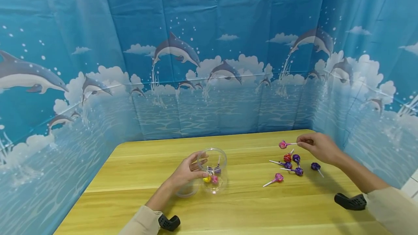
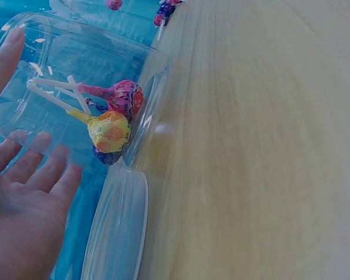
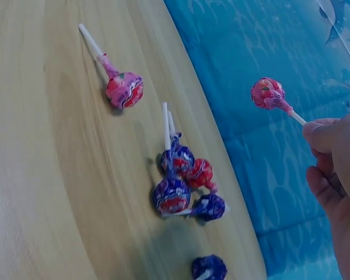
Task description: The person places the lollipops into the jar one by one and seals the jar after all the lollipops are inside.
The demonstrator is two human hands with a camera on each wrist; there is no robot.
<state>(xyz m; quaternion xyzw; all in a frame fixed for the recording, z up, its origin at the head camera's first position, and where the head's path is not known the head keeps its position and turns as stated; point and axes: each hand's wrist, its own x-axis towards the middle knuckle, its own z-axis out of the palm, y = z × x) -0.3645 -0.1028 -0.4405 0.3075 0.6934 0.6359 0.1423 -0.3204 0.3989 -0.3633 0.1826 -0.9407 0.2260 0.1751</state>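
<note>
Left side: beige left sleeve (image 1: 142, 222) with a black wrist piece (image 1: 169, 223) at its cuff. Left hand (image 1: 187, 171) is curved round the near left side of a clear jar (image 1: 223, 180): thumb in front, fingers spread round the far side, visible through the wall; only partly closed, at the jar's width. A clear lid (image 1: 187, 193) lies on the wooden table (image 1: 130, 173), just left of the jar.

Jar: roughly upright, mouth uncovered. Inside, near the bottom, a yellow lollipop (image 2: 109, 131) and a pink lollipop (image 2: 126, 98) rest side by side, with purple wrapping partly hidden behind them. Exact count in jar: cannot tell.

Right of jar, well apart: a second pink lollipop (image 1: 278, 177) lies alone, stick toward lower left. Beyond it, a close group of one red lollipop (image 1: 287, 157) and three purple lollipops (image 1: 298, 171), sticks crossing.

Right hand (image 1: 321, 148) pinches the stick end of a third pink lollipop (image 1: 283, 144) between thumb and index finger, candy pointing left, held off the table; other fingers loosely curled. Below this hand, a lone purple lollipop (image 1: 315, 166) lies apart from the group.
</note>
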